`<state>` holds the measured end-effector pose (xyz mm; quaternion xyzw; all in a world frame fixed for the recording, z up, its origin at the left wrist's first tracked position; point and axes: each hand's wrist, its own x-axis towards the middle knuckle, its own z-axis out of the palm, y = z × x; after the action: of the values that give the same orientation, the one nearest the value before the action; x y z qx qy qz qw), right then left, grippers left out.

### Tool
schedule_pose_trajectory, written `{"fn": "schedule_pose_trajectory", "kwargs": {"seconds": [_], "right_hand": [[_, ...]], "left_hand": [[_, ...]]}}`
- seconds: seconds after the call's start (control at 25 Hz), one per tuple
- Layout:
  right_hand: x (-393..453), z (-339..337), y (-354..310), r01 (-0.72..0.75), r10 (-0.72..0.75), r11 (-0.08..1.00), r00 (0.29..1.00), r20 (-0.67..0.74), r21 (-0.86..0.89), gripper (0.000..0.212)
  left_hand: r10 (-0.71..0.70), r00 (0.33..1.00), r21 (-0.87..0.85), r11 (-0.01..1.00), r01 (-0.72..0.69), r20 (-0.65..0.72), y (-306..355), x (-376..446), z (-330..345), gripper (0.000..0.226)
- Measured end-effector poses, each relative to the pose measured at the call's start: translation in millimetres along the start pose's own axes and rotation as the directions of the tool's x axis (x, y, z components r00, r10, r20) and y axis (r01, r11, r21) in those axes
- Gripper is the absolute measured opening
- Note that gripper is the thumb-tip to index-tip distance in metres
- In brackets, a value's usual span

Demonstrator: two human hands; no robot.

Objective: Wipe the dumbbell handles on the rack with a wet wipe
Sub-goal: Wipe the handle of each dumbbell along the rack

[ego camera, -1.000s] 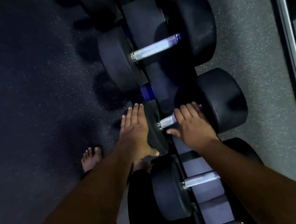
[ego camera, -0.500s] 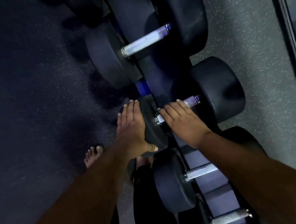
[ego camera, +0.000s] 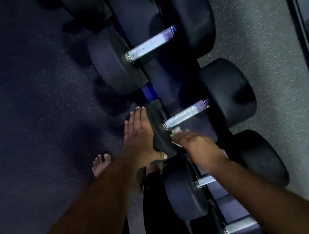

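A dark speckled rubber floor (ego camera: 29,115) fills the left side, lighter and grey on the right past the weights. A bare foot (ego camera: 101,164) stands on it, toes pointing up the picture. Just beside it, a leg in black trousers (ego camera: 160,212) runs down to the bottom edge. A dark vertical frame (ego camera: 304,54) runs along the far right.

Dumbbells in a row on the rack (ego camera: 155,72), handles crosswise.
Left hand (ego camera: 139,137) lies flat on the middle dumbbell's (ego camera: 226,94) near head; right hand (ego camera: 190,141) just below its handle (ego camera: 186,113).
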<state>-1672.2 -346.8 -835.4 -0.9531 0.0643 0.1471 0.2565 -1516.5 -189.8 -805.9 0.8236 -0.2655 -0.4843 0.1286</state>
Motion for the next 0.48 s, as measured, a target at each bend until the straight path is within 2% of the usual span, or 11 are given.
{"fn": "schedule_pose_trajectory", "kwargs": {"seconds": [0.04,0.08,0.12,0.16,0.2,0.24,0.28,0.32,0.36,0.44,0.48], "right_hand": [[-15.6,4.0,-3.1,-0.257,0.273,0.940,0.961,-0.042,0.225,0.043],[-21.3,5.2,-7.3,-0.480,0.578,0.743,0.811,-0.086,0.466,0.032],[-15.8,5.4,-10.6,-0.564,0.822,0.407,0.570,-0.018,0.719,0.022],[-2.7,4.3,-12.3,-0.439,0.921,0.052,0.369,0.128,0.897,0.019],[15.9,1.1,-12.9,-0.219,0.920,-0.208,0.287,0.266,0.953,0.020],[36.7,-3.3,-14.7,0.029,0.884,-0.381,0.304,0.355,0.924,0.020],[57.1,-8.6,-13.7,0.219,0.855,-0.483,0.326,0.403,0.848,0.018],[74.2,-12.3,-10.1,0.322,0.839,-0.531,0.327,0.434,0.784,0.017],[88.0,-15.3,-6.9,0.345,0.836,-0.543,0.306,0.455,0.765,0.020],[104.1,-21.3,5.0,0.265,0.829,-0.555,0.253,0.498,0.789,0.031],[105.3,-22.1,9.5,0.220,0.826,-0.555,0.256,0.502,0.802,0.033]], "left_hand": [[0.004,1.000,-0.003,1.000,-0.004,0.000,-0.4,0.0,-0.1,0.156],[0.005,1.000,-0.012,1.000,-0.005,0.001,-0.9,1.0,0.7,0.157],[0.004,1.000,-0.022,1.000,-0.004,-0.001,-1.5,1.7,1.5,0.157],[0.001,1.000,-0.027,1.000,-0.001,-0.001,-1.8,1.7,1.7,0.157],[0.003,1.000,-0.029,1.000,-0.003,-0.001,-1.7,1.9,1.2,0.157],[0.006,1.000,-0.028,1.000,-0.006,-0.002,-2.1,2.5,1.5,0.157],[0.008,1.000,-0.025,1.000,-0.008,-0.006,-2.5,3.2,2.3,0.156],[0.010,1.000,-0.020,1.000,-0.010,-0.007,-3.0,3.5,3.0,0.156],[0.011,1.000,-0.015,1.000,-0.011,-0.006,-3.4,3.6,3.1,0.156],[0.012,1.000,-0.021,1.000,-0.012,-0.005,-3.4,3.8,3.8,0.156],[0.009,1.000,-0.020,1.000,-0.009,-0.006,-3.2,3.9,4.2,0.156]]}}
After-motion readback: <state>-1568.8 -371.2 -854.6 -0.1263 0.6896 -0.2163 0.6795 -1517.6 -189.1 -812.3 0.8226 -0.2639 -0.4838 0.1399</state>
